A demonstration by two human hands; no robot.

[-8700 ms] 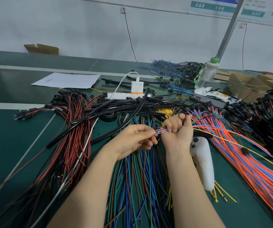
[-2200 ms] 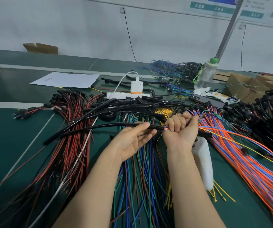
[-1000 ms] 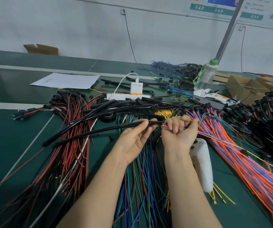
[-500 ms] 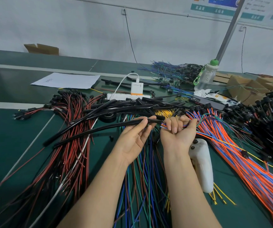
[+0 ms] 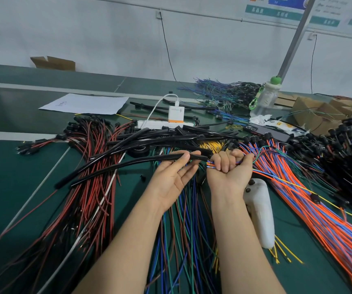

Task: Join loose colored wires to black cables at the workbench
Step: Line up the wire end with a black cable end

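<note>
- The left hand (image 5: 172,179) had swapped wire tips for a black cable (image 5: 128,164), pinched under its thumb, its end drawn toward the right hand (image 5: 230,168).
- That fist clenched the colored wires (image 5: 255,160) at mid-bench (image 5: 11,177), their tips just beside the cable's mouth.
- Threading looked ready to begin.

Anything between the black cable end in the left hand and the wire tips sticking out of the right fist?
Nothing visible. The left hand pinches the black cable; its end points at the colored wires poking from the right hand. Only a small open gap separates them.
</note>
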